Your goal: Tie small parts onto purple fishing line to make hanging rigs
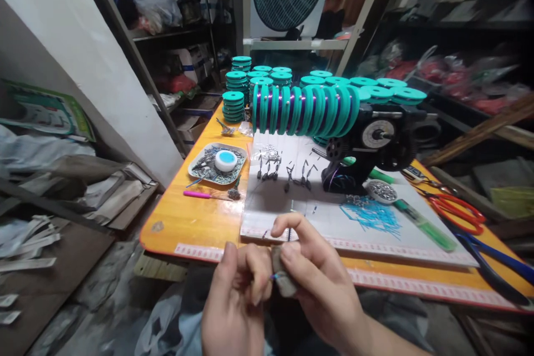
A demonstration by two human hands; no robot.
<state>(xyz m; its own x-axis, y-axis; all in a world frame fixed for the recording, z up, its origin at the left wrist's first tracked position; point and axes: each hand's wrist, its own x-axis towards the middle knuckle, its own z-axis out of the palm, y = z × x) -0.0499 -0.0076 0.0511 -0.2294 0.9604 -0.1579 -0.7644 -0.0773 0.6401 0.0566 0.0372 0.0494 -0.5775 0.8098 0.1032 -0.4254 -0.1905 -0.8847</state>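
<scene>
Close together in front of the table edge, both hands are at work over the lap. My right hand (321, 272) pinches a small grey-brown pad (283, 271) between thumb and fingers, its index finger raised and bent. The pad's material is unclear. Beside it, my left hand (240, 295) has curled fingers nearly touching the pad; what they hold is too small to make out. A thin bluish strand (274, 276) shows between the left fingertips and the pad. Just beyond lies a white board (267, 208) with several small dark weighted pieces (287, 181) on it.
Teal line spools (304, 111) fill a black winding machine (354, 161), with more stacked behind. A tray of small metal parts (217, 164) and a pink-handled tool (204, 195) lie left. Blue tubes (371, 217), orange-red scissors (454, 214) and blue-handled pliers (492, 267) lie right.
</scene>
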